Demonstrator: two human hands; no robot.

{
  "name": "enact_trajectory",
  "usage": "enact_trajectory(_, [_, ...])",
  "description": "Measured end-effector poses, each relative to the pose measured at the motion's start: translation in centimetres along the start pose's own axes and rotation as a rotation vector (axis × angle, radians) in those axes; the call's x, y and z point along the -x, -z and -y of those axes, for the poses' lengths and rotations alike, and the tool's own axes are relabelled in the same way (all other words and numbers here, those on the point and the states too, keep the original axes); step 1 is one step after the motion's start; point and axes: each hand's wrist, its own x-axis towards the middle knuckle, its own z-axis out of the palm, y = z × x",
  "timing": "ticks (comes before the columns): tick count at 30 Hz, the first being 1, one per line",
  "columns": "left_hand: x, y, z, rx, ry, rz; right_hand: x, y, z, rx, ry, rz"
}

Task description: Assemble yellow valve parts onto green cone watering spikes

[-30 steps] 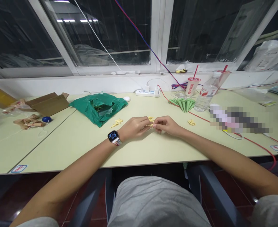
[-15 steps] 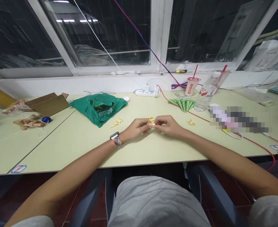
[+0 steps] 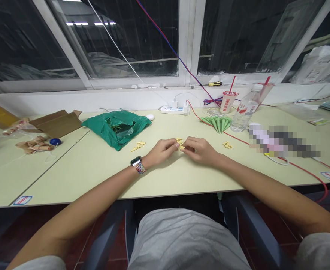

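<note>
Both hands meet over the middle of the table. My left hand (image 3: pixel 162 152), a watch on its wrist, has thumb and forefinger pinched at a small yellow piece (image 3: pixel 182 147) that looks like folded paper. From the other side, the fingertips of my right hand (image 3: pixel 200 150) pinch the same piece. Fingers cover much of it. Just beyond the fingertips lie more yellow pieces (image 3: pixel 179 140). Another small group of yellow pieces (image 3: pixel 138 146) lies left of my hands, and a third yellow group (image 3: pixel 227 144) rests to the right.
A torn green plastic bag (image 3: pixel 117 138) lies back left, near a cardboard box (image 3: pixel 59 125) and wooden toys (image 3: pixel 37 145). Green folded cones (image 3: pixel 218 123), a water bottle (image 3: pixel 242 112) and a paper cup (image 3: pixel 228 103) are back right. A red cable (image 3: pixel 238 140) crosses the right side.
My fingertips have drawn slightly apart and the yellow piece between them shows at a different angle. The right fingers have curled down a little. Everything on the table stays where it was.
</note>
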Motion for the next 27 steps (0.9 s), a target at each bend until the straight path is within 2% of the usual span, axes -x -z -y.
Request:
enact_trajectory(4, [-0.11,0.14,-0.19,-0.028,-0.047,-0.026,0.02,0.01,-0.07,-0.005,-0.017,-0.025])
enact_trajectory(8, [-0.09,0.18,-0.04,-0.086,-0.025,-0.034,0.01,-0.02,0.04,-0.016,-0.014,-0.016])
enact_trajectory(14, [-0.15,0.04,0.18,-0.032,-0.078,-0.083,-0.10,0.10,0.20,-0.015,-0.041,-0.033])
enact_trajectory(18, [-0.30,0.05,-0.01,-0.007,-0.047,-0.046,0.02,0.00,-0.05,-0.017,-0.038,-0.015])
enact_trajectory(22, [-0.26,0.18,0.13,-0.081,-0.040,-0.056,0.12,-0.22,-0.18,-0.007,-0.026,0.008])
enact_trajectory(27, [-0.23,0.26,0.47,0.030,-0.088,-0.097,-0.02,-0.11,0.02,-0.011,-0.047,-0.020])
